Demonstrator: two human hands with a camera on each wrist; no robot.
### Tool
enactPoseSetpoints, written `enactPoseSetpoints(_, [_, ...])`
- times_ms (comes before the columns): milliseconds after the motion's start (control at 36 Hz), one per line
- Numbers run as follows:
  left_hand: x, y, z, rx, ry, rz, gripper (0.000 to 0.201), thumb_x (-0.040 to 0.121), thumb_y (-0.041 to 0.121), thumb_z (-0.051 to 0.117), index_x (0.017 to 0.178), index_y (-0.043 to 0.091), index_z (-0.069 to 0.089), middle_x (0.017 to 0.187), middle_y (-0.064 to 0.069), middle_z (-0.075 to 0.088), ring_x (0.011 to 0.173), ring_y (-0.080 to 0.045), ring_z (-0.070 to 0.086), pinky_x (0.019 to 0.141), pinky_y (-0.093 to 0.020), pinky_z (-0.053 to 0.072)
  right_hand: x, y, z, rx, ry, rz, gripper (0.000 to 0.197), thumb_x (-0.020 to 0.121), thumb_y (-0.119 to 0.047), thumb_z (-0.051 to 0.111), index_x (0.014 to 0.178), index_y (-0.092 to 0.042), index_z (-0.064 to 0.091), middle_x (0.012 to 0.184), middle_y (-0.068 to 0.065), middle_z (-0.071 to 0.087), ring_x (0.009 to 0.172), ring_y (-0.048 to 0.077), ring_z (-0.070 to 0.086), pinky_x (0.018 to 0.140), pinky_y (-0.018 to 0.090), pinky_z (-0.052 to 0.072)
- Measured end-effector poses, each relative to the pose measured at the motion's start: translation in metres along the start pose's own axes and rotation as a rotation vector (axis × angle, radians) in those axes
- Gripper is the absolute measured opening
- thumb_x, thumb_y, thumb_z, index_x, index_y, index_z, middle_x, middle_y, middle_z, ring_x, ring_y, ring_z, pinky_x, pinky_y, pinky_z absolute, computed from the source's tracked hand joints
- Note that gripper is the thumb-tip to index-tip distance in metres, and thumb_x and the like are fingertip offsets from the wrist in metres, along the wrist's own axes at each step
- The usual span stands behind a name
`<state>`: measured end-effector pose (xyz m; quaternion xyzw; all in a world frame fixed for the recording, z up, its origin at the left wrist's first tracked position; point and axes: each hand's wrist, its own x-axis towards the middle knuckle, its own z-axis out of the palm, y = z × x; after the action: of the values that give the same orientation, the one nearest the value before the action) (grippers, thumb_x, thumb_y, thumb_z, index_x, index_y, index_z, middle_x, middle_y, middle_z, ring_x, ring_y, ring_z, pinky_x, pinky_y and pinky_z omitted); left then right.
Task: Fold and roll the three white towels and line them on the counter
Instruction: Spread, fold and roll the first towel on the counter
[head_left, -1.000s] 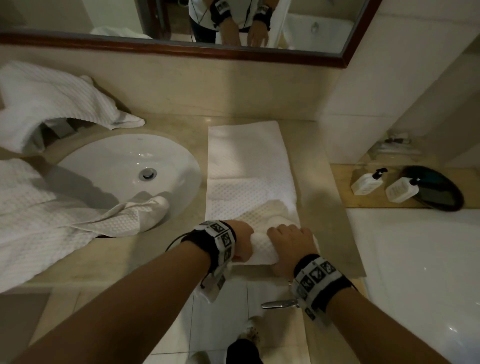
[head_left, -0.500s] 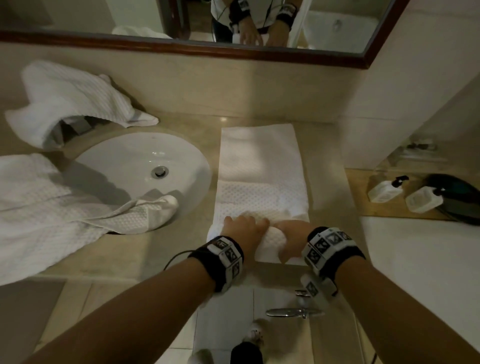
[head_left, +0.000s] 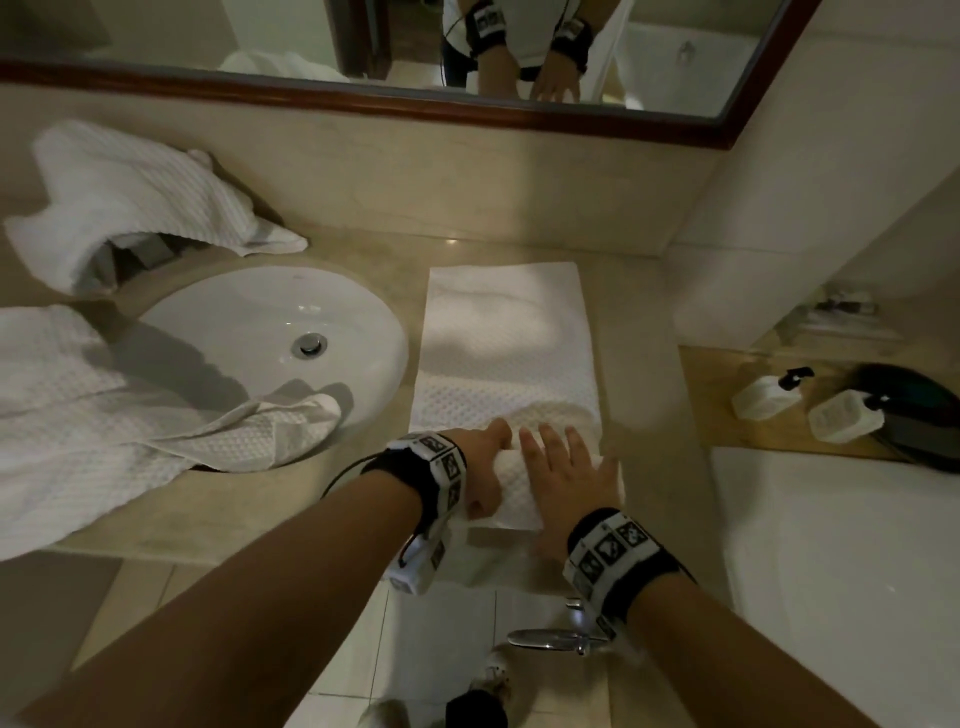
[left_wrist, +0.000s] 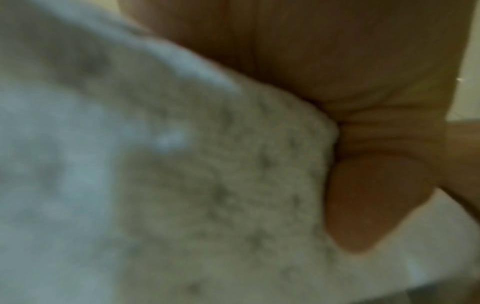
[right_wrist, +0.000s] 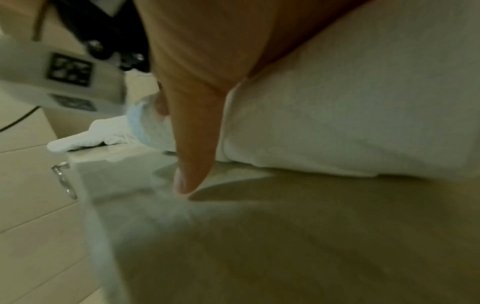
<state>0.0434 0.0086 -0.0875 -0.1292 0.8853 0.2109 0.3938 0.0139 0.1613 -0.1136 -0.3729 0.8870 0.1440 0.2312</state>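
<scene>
A white waffle towel (head_left: 506, 353), folded into a long strip, lies on the counter (head_left: 631, 374) right of the sink. Its near end is a thick roll (head_left: 517, 491). My left hand (head_left: 480, 467) cups the roll's left end, fingers over the top and thumb (left_wrist: 369, 195) pressed into the cloth (left_wrist: 182, 185). My right hand (head_left: 563, 475) lies flat on the roll's right part (right_wrist: 350, 113), fingers spread, thumb (right_wrist: 192, 154) pointing down at the counter. A second loose towel (head_left: 130, 202) is heaped at the back left. A third (head_left: 104, 415) sprawls at the left, one corner in the basin.
The round white sink (head_left: 249, 332) takes up the counter's middle. A wall corner (head_left: 727, 234) bounds the counter on the right. Beyond it a wooden ledge carries two pump bottles (head_left: 763, 397) and a dark object (head_left: 914, 410) above a white tub (head_left: 831, 571). A mirror (head_left: 311, 31) hangs behind.
Both hands have pushed the roll a little farther from the front edge, and it has grown thicker. My right hand's curled fingers have straightened and spread over the roll.
</scene>
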Motion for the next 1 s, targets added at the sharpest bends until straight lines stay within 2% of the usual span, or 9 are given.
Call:
enactPoseSetpoints(83, [-0.001,-0.001,0.013,0.086,0.132,-0.036,0.087,0.058,0.024,0.074,0.131,0.034,0.026,0.118,0.001,0.053,0.106,-0.026,0.054,0.086,-0.044,0.045,0.011,0.002,-0.004,-0.037,-0.028,-0.031,0.136,0.061,-0.066,0.072,0.145,-0.024,-0.026,0.156,0.003,-0.025,0.145,0.032,-0.015,0.110,0.065,0.003])
enactPoseSetpoints(167, [-0.007,-0.004,0.022,0.223,0.310,0.001,0.086,0.069,0.043,0.069,0.140,0.037,0.021,0.144,0.002,0.033,0.133,-0.024,0.031,0.108,-0.052,0.024,0.017,0.006,-0.007,-0.042,-0.023,-0.059,0.132,0.062,-0.067,0.068,0.146,-0.023,-0.023,0.156,0.004,-0.022,0.145,0.031,-0.016,0.111,0.065,0.000])
enactPoseSetpoints(361, [-0.019,0.008,0.053,0.376,0.350,-0.049,0.097,0.087,0.053,0.055,0.150,0.030,-0.015,0.160,-0.007,-0.011,0.147,-0.031,-0.008,0.113,-0.064,-0.001,0.034,0.016,-0.027,0.040,-0.119,-0.092,0.136,0.059,-0.063,0.075,0.147,-0.024,-0.021,0.156,-0.001,-0.024,0.145,0.025,-0.018,0.116,0.058,0.000])
enactPoseSetpoints(500, [-0.001,0.004,0.041,0.263,0.408,-0.080,0.080,0.087,0.046,0.057,0.149,0.020,0.014,0.148,-0.009,0.029,0.137,-0.029,0.026,0.114,-0.058,0.012,0.046,0.019,-0.029,0.022,-0.102,-0.115,0.132,0.062,-0.061,0.075,0.148,-0.024,-0.018,0.157,-0.003,-0.021,0.146,0.024,-0.012,0.116,0.056,0.007])
enactPoseSetpoints(583, [0.008,0.004,0.023,0.234,0.378,-0.074,0.082,0.074,0.057,0.067,0.138,0.020,0.032,0.141,-0.007,0.040,0.133,-0.028,0.036,0.111,-0.054,0.021,0.043,0.018,-0.033,0.027,-0.108,-0.071,0.118,0.072,-0.054,0.071,0.149,-0.024,-0.014,0.158,-0.001,-0.020,0.146,0.029,-0.013,0.114,0.061,0.005])
enactPoseSetpoints(639, [0.012,0.002,0.011,0.211,0.357,-0.062,0.073,0.074,0.054,0.069,0.134,0.023,0.040,0.138,-0.003,0.046,0.129,-0.026,0.042,0.108,-0.051,0.029,0.035,0.014,-0.029,0.032,0.044,-0.082,0.100,0.082,-0.053,0.060,0.150,-0.022,-0.006,0.160,0.003,-0.006,0.147,0.030,-0.002,0.112,0.064,0.007])
enactPoseSetpoints(722, [0.018,-0.004,-0.007,0.192,0.313,-0.021,0.055,0.073,0.047,0.069,0.121,0.028,0.050,0.126,0.001,0.055,0.117,-0.024,0.053,0.099,-0.044,0.042,0.020,0.008,-0.019,-0.003,0.233,-0.086,0.094,0.073,-0.048,0.067,0.145,-0.025,0.010,0.149,0.005,0.027,0.135,0.029,0.030,0.110,0.058,0.019])
enactPoseSetpoints(889, [0.022,0.002,-0.032,0.178,0.106,0.004,0.032,0.062,0.030,0.070,0.090,0.022,0.058,0.087,0.000,0.059,0.081,-0.022,0.058,0.075,-0.034,0.050,0.028,0.012,-0.031,0.055,0.244,-0.057,0.062,0.074,-0.033,0.067,0.128,-0.025,0.038,0.123,0.001,0.051,0.109,0.025,0.052,0.093,0.038,0.038])
enactPoseSetpoints(1000, [0.020,0.004,-0.031,0.148,0.077,-0.030,0.028,0.065,0.029,0.068,0.092,0.022,0.063,0.095,-0.003,0.065,0.085,-0.022,0.063,0.076,-0.035,0.053,0.039,0.016,-0.047,0.091,0.154,-0.082,0.053,0.069,-0.042,0.070,0.114,-0.026,0.048,0.108,-0.001,0.061,0.097,0.024,0.060,0.084,0.036,0.048])
